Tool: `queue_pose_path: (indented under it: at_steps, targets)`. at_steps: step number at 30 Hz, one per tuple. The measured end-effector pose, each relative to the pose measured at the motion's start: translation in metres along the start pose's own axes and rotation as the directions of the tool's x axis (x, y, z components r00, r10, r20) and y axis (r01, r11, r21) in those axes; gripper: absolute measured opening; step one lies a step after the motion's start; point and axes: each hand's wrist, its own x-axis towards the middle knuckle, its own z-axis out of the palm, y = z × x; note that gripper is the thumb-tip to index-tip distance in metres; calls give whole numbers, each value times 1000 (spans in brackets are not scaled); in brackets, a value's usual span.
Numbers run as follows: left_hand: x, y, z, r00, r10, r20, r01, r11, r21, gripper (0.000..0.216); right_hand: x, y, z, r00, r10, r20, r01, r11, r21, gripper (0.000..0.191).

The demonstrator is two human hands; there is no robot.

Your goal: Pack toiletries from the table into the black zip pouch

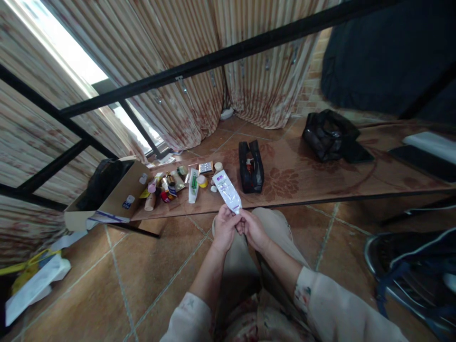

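Note:
Both hands meet above my knees and hold a white squeeze tube (pixel 227 191) by its lower end. My left hand (pixel 225 227) is closed on the tube's cap end from the left. My right hand (pixel 251 228) pinches the same end from the right. The tube points up and away from me, over the near edge of a low brown board (pixel 313 183). Just beyond it lies an open black pouch (pixel 251 166) with small items inside.
Several small tubes, jars and bottles (pixel 178 183) lie on the board's left part, beside an open cardboard box (pixel 114 199). A black bag (pixel 329 134) sits farther right. Black metal bars (pixel 213 59) cross overhead. A white paper bag (pixel 32 285) lies on the tiled floor at left.

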Motion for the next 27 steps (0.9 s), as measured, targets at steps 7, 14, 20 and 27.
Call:
queue_pose_path:
  at_steps: [7,14,20,27]
  targets:
    - [0,-2,-1,1000,9,8,-9,1000,-22,41,-1,0,0,1000,-21,4,21,1000,3,34]
    - [0,-3,0,1000,15,4,-15,999,-47,43,-2,1,-3,999,-25,33,25,1000,6,33]
    - [-1,-1,3,1000,6,-25,-8,997,-77,40,-1,4,-6,999,-25,31,25,1000,-11,35]
    - [-1,-3,1,999,-13,-35,9,996,-90,33,1,6,-8,999,-29,32,30,999,-36,37]
